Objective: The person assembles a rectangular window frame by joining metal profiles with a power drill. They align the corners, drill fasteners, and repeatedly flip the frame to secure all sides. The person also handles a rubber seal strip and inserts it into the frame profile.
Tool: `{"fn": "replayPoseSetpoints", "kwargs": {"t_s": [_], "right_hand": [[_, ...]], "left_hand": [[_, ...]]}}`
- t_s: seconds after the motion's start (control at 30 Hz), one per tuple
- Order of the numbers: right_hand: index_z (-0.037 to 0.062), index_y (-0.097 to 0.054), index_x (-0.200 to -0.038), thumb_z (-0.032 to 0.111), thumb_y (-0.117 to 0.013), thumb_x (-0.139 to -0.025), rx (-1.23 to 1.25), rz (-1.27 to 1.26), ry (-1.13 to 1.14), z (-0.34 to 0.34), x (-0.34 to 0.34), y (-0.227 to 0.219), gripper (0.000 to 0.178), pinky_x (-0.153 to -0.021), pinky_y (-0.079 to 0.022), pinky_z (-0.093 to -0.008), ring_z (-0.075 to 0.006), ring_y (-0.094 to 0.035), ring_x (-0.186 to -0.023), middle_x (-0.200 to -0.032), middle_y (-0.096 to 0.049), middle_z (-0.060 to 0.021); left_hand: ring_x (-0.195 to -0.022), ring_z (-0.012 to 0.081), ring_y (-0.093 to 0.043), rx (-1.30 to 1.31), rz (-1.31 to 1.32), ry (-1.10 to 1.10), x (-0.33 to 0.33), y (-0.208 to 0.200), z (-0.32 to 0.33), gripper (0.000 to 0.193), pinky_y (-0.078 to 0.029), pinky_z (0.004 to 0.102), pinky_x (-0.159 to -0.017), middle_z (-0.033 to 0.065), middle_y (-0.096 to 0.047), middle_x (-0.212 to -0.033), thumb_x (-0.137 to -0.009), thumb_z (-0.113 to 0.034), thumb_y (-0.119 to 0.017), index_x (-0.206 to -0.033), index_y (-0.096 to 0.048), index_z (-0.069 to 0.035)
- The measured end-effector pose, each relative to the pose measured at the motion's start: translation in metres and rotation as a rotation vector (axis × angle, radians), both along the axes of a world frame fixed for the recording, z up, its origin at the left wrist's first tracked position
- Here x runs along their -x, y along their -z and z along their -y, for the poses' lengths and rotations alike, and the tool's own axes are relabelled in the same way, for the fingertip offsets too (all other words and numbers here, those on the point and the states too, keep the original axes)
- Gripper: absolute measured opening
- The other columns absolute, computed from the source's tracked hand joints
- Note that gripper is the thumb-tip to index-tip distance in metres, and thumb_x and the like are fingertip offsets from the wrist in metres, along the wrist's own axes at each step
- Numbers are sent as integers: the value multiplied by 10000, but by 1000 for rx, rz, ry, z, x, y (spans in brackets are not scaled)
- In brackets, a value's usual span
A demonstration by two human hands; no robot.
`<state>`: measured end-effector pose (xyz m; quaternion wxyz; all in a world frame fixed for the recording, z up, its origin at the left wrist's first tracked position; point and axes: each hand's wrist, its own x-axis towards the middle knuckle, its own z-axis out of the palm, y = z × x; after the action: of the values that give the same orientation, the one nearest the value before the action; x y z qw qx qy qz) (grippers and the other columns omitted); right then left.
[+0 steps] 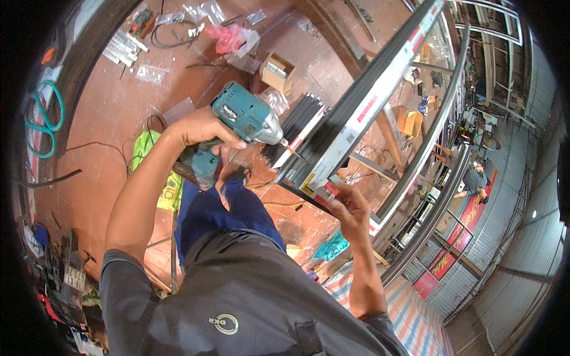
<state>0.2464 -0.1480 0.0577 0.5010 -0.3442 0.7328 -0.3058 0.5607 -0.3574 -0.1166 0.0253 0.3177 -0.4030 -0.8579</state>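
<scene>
A teal cordless driver (246, 113) with a grey metal nose is in my left hand (205, 127), its fingers wrapped round the grip. Its slim bit (292, 149) points right, with the tip close to the dark side of a long metal profile (356, 115) that carries white film and red labels. At the near end of that profile, my right hand (351, 209) is closed, thumb and fingers pinched at its edge. The fingertips are partly hidden there. Beneath the profile lies a bundle of dark strips (300, 121).
On the reddish floor lie an open cardboard box (277, 72), a pink plastic bag (228, 38), cables and silvery pieces (124, 48). More long profiles (430, 210) run along the right. Further off, another person (475, 181) is by a red banner (457, 237). A striped sheet (409, 308) spreads at the lower right.
</scene>
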Motion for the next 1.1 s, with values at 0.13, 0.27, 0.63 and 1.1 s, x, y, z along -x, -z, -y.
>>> {"fn": "replayPoseSetpoints", "kwargs": {"t_s": [0.13, 0.27, 0.63, 1.1], "right_hand": [[-17, -702, -1152, -43, -701, -918, -199, 518, 428, -43, 18, -22, 235, -841, -573, -289, -200, -714, -1004, -1108, -727, -133], [-27, -704, -1124, -127, -653, -874, -105, 702, 508, -83, 14, -10, 274, -916, -612, -333, -290, -725, -1142, -1218, -726, -181], [-12, -651, -1285, 97, -583, -1086, -18, 917, 344, -14, 0, -3, 237, -966, -621, -424, -313, -741, -1147, -1228, -729, -182], [52, -695, -1215, 162, -644, -1087, 38, 911, 273, -1, -17, 13, 176, -781, -607, -352, -231, -742, -881, -1039, -756, -113]], "left_hand": [[-535, 125, -582, -26, 71, 7, -12, -8, 25, 191, -479, 293, -512, 32, -663, -676, -835, -173, -883, -898, -753, -48], [-582, 123, -595, 19, 137, -180, -47, -13, 27, 208, -492, 306, -535, 30, -673, -714, -861, -214, -879, -920, -758, -56], [-1207, 247, -667, 763, 413, -528, -76, -70, -218, 741, -531, 438, -1077, 55, -705, -1296, -739, -217, -1002, -1379, -650, -91], [-1197, 252, -684, 822, 332, -591, -10, -83, -305, 566, -527, 415, -1035, 51, -736, -1289, -840, -262, -927, -1337, -688, -137]]}}
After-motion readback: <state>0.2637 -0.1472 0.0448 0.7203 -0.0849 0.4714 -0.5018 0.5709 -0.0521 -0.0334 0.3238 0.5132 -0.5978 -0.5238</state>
